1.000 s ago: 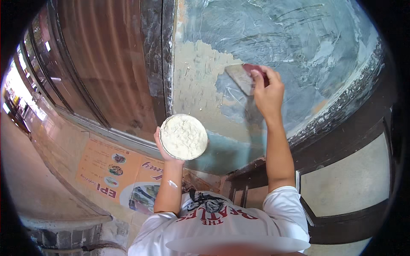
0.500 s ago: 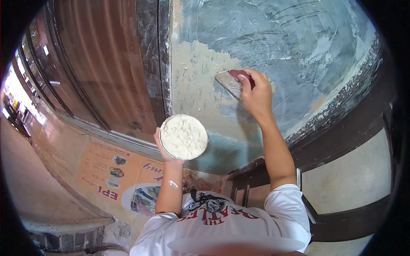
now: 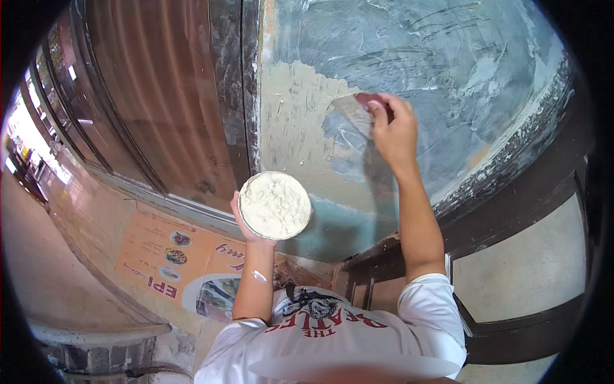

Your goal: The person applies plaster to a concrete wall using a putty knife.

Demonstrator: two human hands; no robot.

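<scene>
My left hand (image 3: 239, 216) grips a round tub of white putty (image 3: 275, 205) from its left side and underneath, its open top facing me. Most of those fingers are hidden behind the tub. In my right hand (image 3: 394, 131) is a putty knife (image 3: 355, 114) with a wide metal blade and a dark red handle. The blade lies at or just off the wall (image 3: 441, 83); I cannot tell whether it touches. Beige filler (image 3: 291, 121) coats the wall's left part, with ragged edges against the blue-grey, streaky surface around it.
A dark wooden post (image 3: 233, 83) borders the wall on the left, beside a brown ribbed panel (image 3: 147, 89). Dark framing with pale panels (image 3: 524, 256) stands at the right. An orange printed banner (image 3: 160, 249) lies at lower left, above a grey basin-like edge (image 3: 102, 339).
My right hand and the putty knife have moved slightly up and to the right along the wall. My left hand and the tub have stayed nearly still.
</scene>
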